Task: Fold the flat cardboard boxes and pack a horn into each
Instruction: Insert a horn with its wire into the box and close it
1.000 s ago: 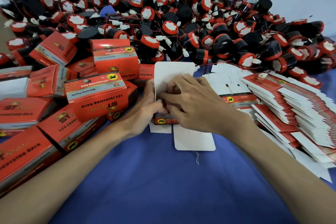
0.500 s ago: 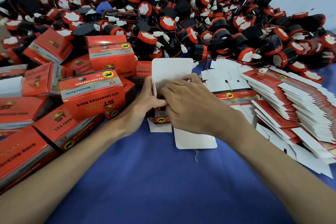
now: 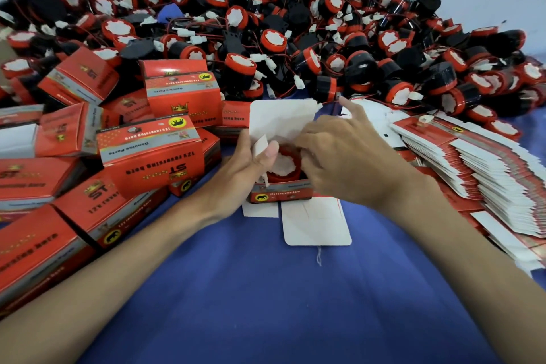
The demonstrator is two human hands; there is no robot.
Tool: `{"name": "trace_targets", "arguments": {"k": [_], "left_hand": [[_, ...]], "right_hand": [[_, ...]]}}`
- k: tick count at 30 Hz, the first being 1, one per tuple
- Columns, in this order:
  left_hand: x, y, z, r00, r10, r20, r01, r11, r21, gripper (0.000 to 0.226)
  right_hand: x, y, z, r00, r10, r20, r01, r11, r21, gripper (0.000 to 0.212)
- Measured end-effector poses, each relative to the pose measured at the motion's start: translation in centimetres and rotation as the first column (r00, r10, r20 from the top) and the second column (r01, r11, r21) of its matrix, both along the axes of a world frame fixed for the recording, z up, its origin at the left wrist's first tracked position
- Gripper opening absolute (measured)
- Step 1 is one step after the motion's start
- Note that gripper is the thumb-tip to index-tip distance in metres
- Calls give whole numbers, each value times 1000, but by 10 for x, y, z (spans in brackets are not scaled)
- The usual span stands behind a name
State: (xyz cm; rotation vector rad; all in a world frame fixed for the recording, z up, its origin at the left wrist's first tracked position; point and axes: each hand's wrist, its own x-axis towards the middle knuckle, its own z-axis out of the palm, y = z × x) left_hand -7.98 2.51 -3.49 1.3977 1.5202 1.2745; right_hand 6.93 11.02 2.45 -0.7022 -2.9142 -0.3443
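Horn (image 3: 284,168) sits face-up in the open box (image 3: 280,195) on the blue desk (image 3: 266,289). The left hand (image 3: 242,170) grips the box's side, thumb on a small flap (image 3: 261,143). The right hand (image 3: 342,156) curls over the horn; whether it holds anything is hidden. An untucked wire could jam under the lid (image 3: 280,118). Packed boxes (image 3: 153,156) crowd the left, flat boxes (image 3: 487,168) the right, loose horns (image 3: 295,38) behind.

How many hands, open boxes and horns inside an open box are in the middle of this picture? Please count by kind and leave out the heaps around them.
hands: 2 (left hand, right hand)
open box: 1
horn in that box: 1
Total: 4
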Motion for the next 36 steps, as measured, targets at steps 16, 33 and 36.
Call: {"name": "trace_targets", "arguments": {"k": [16, 33, 36], "left_hand": [[4, 20, 10, 968, 248, 30, -248, 969, -25, 30], [4, 43, 1, 927, 346, 143, -331, 936, -119, 34], [-2, 24, -9, 971, 201, 132, -194, 979, -64, 10]], "right_hand": [[-6, -11, -8, 992, 52, -111, -80, 962, -261, 10], [-18, -13, -21, 951, 159, -266, -239, 922, -304, 30], [-13, -9, -18, 934, 273, -232, -338, 883, -324, 36]]}}
